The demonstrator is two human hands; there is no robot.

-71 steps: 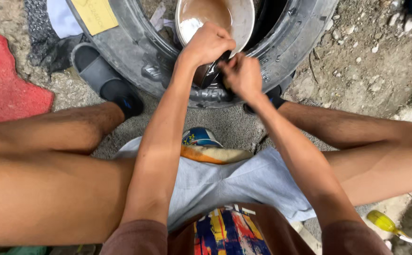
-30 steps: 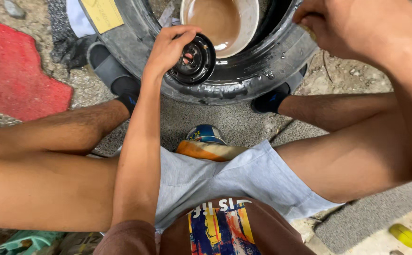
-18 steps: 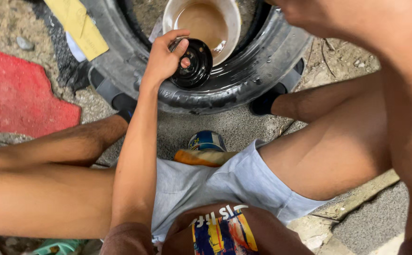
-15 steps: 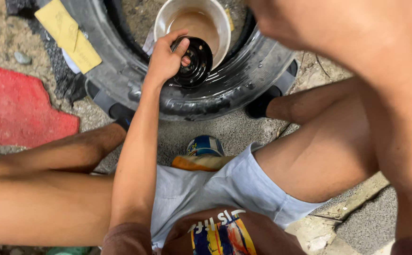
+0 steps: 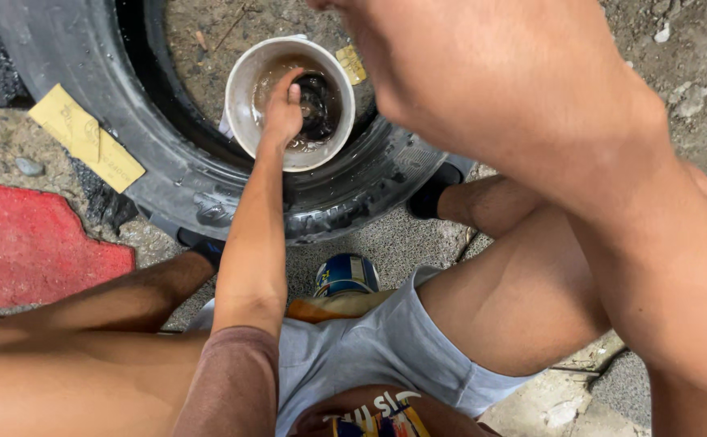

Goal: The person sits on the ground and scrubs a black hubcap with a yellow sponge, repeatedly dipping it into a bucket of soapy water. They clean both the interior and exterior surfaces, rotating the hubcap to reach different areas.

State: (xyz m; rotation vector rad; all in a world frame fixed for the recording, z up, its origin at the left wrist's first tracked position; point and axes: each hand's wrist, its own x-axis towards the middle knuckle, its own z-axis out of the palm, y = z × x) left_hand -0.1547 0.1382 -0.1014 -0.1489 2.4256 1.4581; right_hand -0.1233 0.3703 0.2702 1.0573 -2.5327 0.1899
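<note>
Around: a black tyre [image 5: 208,186] was laid flat, sandpaper [image 5: 86,137] on it, a red mat [image 5: 29,243] beside.
Ground: gravelly concrete.
Left hand [image 5: 282,109]: closed on a black round part [image 5: 317,105] dipped in the white bucket [image 5: 244,121]; axis not discernible.
Right hand: out of view, forearm blocking.

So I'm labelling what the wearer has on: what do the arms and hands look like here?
Both arms are bare, with no gloves, watch or rings visible. The left hand is bare, its fingertips wet; a dull reddish-brown short sleeve covers that upper arm. The right arm is bare and close to the camera; its hand is out of view.
</note>
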